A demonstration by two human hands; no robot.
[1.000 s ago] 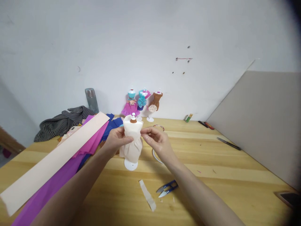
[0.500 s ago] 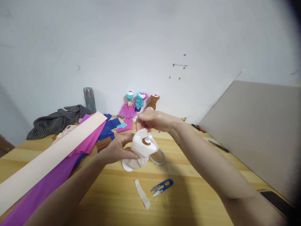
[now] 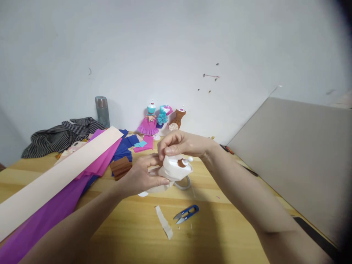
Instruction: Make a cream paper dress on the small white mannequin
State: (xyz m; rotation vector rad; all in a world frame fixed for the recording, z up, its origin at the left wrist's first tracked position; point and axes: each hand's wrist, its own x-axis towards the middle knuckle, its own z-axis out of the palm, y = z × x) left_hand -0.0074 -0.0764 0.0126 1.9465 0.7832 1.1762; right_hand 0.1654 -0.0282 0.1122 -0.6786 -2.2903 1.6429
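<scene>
A miniature white dress form (image 3: 174,169), wrapped in cream crepe paper, is tilted over the table with its neck and knob pointing right. My left hand (image 3: 141,174) grips its lower body from the left, thumb in front. From above, my right hand (image 3: 176,143) pinches the paper at the form's upper edge; the fingertips partly hide the spot. Below the form lie blue thread snips (image 3: 187,213) and a cream paper strip (image 3: 164,222). A roll of tape (image 3: 183,182) sits behind the form, partly covered by it.
Pink, purple, blue and cream paper sheets (image 3: 68,169) spread along the left, with brown paper (image 3: 121,168) beside them. Several dressed miniature forms (image 3: 148,123), a flask (image 3: 102,112) and a striped cloth (image 3: 62,137) stand or lie at the back. A dark phone-like object (image 3: 313,233) is at right.
The dress form has tipped further to the right, its knob now pointing sideways. My right hand has come down and its fingers have closed onto the paper's edge. The view has shifted slightly.
</scene>
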